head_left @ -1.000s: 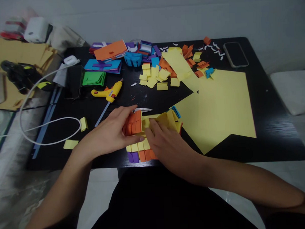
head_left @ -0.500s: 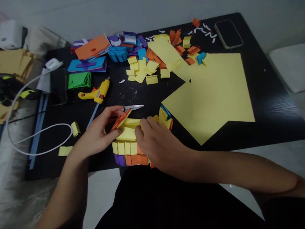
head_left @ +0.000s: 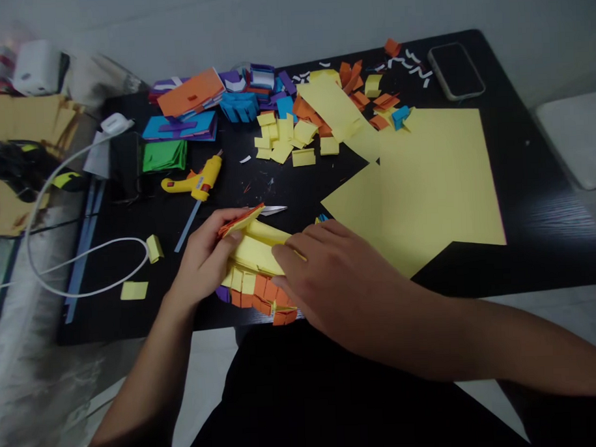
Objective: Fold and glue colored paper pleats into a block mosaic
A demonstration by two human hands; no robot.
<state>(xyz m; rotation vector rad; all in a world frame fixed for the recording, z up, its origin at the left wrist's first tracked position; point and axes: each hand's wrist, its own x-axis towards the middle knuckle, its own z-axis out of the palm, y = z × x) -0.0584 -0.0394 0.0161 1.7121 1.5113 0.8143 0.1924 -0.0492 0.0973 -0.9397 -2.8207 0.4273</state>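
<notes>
A paper construction (head_left: 260,251) of yellow, orange and purple folded pieces lies at the table's front edge between my hands. My left hand (head_left: 208,256) grips its upper left side, thumb on the yellow inside and fingers behind the orange layers. My right hand (head_left: 329,268) is closed on its right side, fingertips at the yellow inner wall, and hides much of that end. Just behind, scissors (head_left: 274,210) show only their blades. The yellow glue gun (head_left: 199,180) lies behind my left hand, with a pale stick (head_left: 187,226) beneath it.
Folded yellow pieces (head_left: 280,136) and stacked coloured papers (head_left: 190,93) lie at the back. A large yellow sheet (head_left: 438,179) covers the right. A phone (head_left: 456,70) is at the back right. A white cable (head_left: 90,293) loops at the left.
The paper construction has tilted, its right end coming lower and its left side turned. My right hand has moved right and now covers more of that end. The view has shifted slightly.
</notes>
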